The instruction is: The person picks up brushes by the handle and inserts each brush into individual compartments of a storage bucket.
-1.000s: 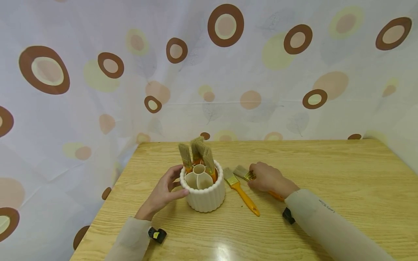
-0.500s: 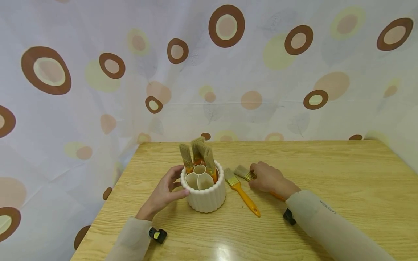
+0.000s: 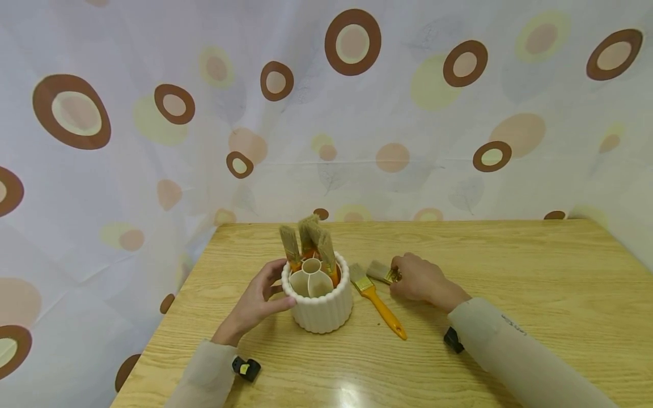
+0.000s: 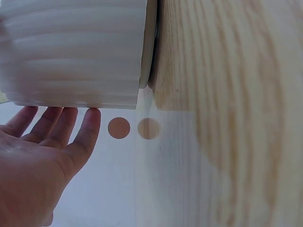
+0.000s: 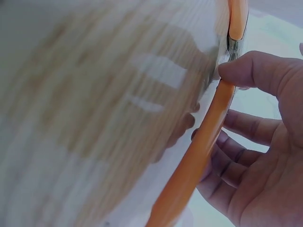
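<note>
A white fluted brush holder (image 3: 322, 313) with inner compartments stands on the wooden table. Several paintbrushes (image 3: 289, 243) stand in its rear compartments, bristles up; the front ones hold nothing visible. My left hand (image 3: 257, 303) spans the holder's left side, thumb by the front rim, and its fingertips (image 4: 92, 116) touch the wall in the left wrist view. On the right, my right hand (image 3: 420, 279) pinches a paintbrush (image 3: 380, 271) near its metal ferrule, bristles pointing left. Its orange handle (image 5: 189, 165) runs beneath the palm in the right wrist view. Between holder and right hand lies another paintbrush (image 3: 381, 309).
The light wooden table (image 3: 510, 266) reaches back to a patterned cloth (image 3: 408, 113) hung behind it and along both sides. Black camera straps (image 3: 246, 368) sit at the wrists.
The brush in my right hand has turned slightly, and its orange handle end no longer shows below the wrist in the head view. The left hand and holder stay put.
</note>
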`<state>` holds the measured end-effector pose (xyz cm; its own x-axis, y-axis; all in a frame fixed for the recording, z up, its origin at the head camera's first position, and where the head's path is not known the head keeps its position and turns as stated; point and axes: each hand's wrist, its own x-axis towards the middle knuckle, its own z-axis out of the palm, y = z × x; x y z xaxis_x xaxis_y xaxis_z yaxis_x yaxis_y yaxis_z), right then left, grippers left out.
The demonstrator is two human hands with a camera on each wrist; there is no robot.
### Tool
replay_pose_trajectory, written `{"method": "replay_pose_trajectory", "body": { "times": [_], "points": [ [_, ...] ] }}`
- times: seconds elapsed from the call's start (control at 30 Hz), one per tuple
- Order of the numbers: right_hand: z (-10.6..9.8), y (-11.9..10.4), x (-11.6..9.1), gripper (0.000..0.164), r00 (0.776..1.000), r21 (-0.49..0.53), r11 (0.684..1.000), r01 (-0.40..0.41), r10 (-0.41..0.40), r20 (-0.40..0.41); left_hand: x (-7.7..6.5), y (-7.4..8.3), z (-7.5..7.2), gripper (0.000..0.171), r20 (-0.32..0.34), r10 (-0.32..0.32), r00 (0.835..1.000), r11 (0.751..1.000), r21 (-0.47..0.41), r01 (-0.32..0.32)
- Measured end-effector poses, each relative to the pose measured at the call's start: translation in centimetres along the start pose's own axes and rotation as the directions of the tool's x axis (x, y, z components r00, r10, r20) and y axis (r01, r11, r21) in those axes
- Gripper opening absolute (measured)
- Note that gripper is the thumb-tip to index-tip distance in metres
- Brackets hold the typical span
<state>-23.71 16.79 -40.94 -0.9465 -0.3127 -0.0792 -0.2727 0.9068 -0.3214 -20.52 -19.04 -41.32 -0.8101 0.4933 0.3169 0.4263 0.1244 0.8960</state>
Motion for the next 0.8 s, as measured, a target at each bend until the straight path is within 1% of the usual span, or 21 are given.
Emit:
{"method": "replay_pose_trajectory", "body": {
  "times": [0.13, 0.53, 0.8],
  "points": [
    [-0.11, -0.1, 0.12, 0.034, 1.0, 0.006, 1.0, -0.002, 0.002, 0.003, -0.04, -0.03, -0.09, 0.068, -0.007, 0.0, 1.0, 1.0, 0.0, 0.0],
    [-0.43, -0.1, -0.31, 0.035, 1.0, 0.038, 0.999, -0.012, 0.013, -0.027, -0.04, -0.12, -0.03, 0.069, -0.002, 0.005, 1.0, 1.0, -0.005, -0.005],
    [-0.68, -0.16, -0.43, 0.04, 0.998, 0.063, 0.998, -0.012, 0.016, -0.06, 0.01, -0.15, -0.06, 0.069, -0.002, 0.005, 1.0, 1.0, -0.004, -0.005]
  ]
}}
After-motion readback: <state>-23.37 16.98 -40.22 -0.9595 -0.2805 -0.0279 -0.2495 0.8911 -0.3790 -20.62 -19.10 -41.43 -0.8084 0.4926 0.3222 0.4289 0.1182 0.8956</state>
